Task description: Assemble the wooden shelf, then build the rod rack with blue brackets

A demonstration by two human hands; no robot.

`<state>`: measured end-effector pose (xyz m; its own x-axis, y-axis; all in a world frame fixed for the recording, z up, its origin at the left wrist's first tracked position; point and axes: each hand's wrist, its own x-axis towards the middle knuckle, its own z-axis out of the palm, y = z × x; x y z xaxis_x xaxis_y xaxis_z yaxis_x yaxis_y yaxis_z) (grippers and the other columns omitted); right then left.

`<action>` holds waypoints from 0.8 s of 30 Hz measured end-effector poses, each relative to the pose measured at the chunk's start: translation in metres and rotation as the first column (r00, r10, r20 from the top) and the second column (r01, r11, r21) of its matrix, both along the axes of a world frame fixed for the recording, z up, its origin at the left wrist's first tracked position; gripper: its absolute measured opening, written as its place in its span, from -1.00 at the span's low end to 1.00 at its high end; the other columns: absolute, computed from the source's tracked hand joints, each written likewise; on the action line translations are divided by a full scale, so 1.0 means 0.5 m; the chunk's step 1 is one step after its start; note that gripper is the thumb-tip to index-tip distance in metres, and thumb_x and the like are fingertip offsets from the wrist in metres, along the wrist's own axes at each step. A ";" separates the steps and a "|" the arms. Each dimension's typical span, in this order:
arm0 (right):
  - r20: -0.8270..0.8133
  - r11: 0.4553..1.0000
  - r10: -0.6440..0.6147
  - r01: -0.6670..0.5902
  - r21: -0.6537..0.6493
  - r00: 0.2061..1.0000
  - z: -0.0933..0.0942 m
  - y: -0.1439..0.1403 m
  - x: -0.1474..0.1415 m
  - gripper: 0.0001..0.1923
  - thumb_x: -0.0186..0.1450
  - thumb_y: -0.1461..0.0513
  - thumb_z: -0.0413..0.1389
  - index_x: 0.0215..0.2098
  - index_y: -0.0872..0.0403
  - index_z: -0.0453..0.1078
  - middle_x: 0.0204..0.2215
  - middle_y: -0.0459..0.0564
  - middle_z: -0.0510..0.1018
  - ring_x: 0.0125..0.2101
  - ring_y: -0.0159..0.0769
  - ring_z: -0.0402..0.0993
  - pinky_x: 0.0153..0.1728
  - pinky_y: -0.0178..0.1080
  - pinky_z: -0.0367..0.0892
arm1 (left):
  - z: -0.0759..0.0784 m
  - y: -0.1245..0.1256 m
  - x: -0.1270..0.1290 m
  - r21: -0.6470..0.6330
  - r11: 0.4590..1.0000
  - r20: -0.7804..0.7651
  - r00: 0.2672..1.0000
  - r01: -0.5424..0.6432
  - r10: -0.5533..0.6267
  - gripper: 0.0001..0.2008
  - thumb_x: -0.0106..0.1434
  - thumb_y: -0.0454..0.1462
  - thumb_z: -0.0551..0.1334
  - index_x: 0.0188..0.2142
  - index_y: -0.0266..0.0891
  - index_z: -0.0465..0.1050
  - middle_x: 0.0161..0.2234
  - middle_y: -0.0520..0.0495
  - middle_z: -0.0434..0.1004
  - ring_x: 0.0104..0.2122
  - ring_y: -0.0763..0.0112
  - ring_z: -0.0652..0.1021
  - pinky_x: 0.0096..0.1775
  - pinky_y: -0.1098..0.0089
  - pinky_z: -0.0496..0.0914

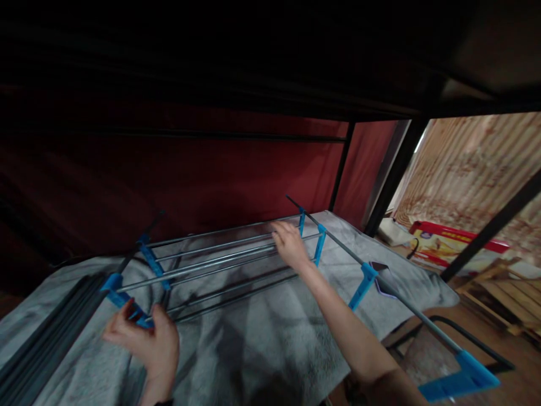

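Note:
A part-built rack of thin metal rods [220, 260] and blue plastic brackets [151, 258] stands on a grey blanket. At the near left corner, my left hand [146, 338] is slightly blurred, its thumb and fingers on either side of the lower end of a blue bracket [116, 290]. Further right, my right hand [291, 243] reaches over the rack with its fingers bent around a rod; the fingertips are partly hidden. A long grey pole [344, 247] runs along the right side through several blue brackets, the nearest one [460, 379] jutting past the blanket.
Several dark grey tubes [54, 321] lie at the left on the blanket [249, 349]. A phone-like flat object [384, 280] rests beneath the right pole. Black frame posts [395, 175] and a low dark overhead surface surround the bed. A red box [456, 242] and wooden stool [507, 293] stand right.

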<state>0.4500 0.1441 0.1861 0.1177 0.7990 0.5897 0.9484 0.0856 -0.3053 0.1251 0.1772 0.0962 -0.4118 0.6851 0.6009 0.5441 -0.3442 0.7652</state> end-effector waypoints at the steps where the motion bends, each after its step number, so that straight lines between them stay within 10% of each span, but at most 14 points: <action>1: -0.015 0.992 -0.124 0.124 -0.006 0.992 0.009 -0.008 0.044 -0.60 0.45 0.23 -0.11 0.19 0.11 0.34 0.11 0.15 0.47 0.14 -0.18 0.32 0.16 -0.13 0.17 | 0.015 -0.007 0.009 0.072 0.997 -0.056 0.998 -0.012 0.016 -0.39 0.22 -0.15 0.14 0.23 -0.33 0.19 0.20 -0.42 0.12 0.25 -0.12 0.16 0.24 -0.06 0.10; 6: 0.009 0.789 -0.576 0.558 -0.259 0.818 0.037 -0.045 0.230 -0.50 0.45 0.14 -0.12 0.18 0.35 0.30 0.06 0.40 0.48 0.09 -0.02 0.41 0.07 -0.13 0.26 | 0.151 0.019 0.013 0.125 0.979 -0.246 0.950 -0.163 0.190 -0.45 0.27 -0.19 0.08 0.23 -0.30 0.24 0.23 -0.39 0.20 0.24 -0.15 0.23 0.20 -0.13 0.12; 10: 0.042 0.654 -0.621 0.547 -0.522 0.783 0.023 -0.053 0.298 -0.44 0.48 0.05 -0.21 0.08 0.28 0.41 -0.03 0.35 0.55 0.04 -0.06 0.50 -0.03 -0.20 0.33 | 0.223 0.087 -0.038 -0.233 0.906 -0.417 0.878 -0.352 0.234 -0.48 0.29 -0.16 0.05 0.09 -0.54 0.37 0.01 -0.62 0.44 0.08 -0.32 0.43 0.04 -0.21 0.24; 15: 0.105 0.654 -0.497 0.451 -0.608 0.861 -0.004 -0.040 0.301 -0.44 0.49 0.10 -0.26 0.00 0.29 0.46 -0.10 0.33 0.60 0.00 -0.11 0.54 -0.08 -0.24 0.36 | 0.212 0.153 -0.088 -0.592 0.701 -0.486 0.870 -0.398 0.083 -0.53 0.18 -0.09 0.20 -0.16 -0.55 0.51 -0.15 -0.66 0.53 -0.11 -0.36 0.55 -0.16 -0.07 0.38; 24: 0.238 0.643 -0.528 0.567 -0.515 0.815 -0.024 -0.040 0.283 -0.50 0.48 0.13 -0.20 0.04 0.32 0.42 -0.06 0.41 0.56 0.04 0.03 0.50 -0.02 -0.14 0.34 | 0.152 0.123 -0.052 -0.247 0.819 -0.710 0.672 -0.518 0.211 -0.57 0.26 -0.33 -0.07 -0.09 -0.66 0.42 -0.23 -0.60 0.52 -0.19 -0.17 0.57 -0.22 0.05 0.35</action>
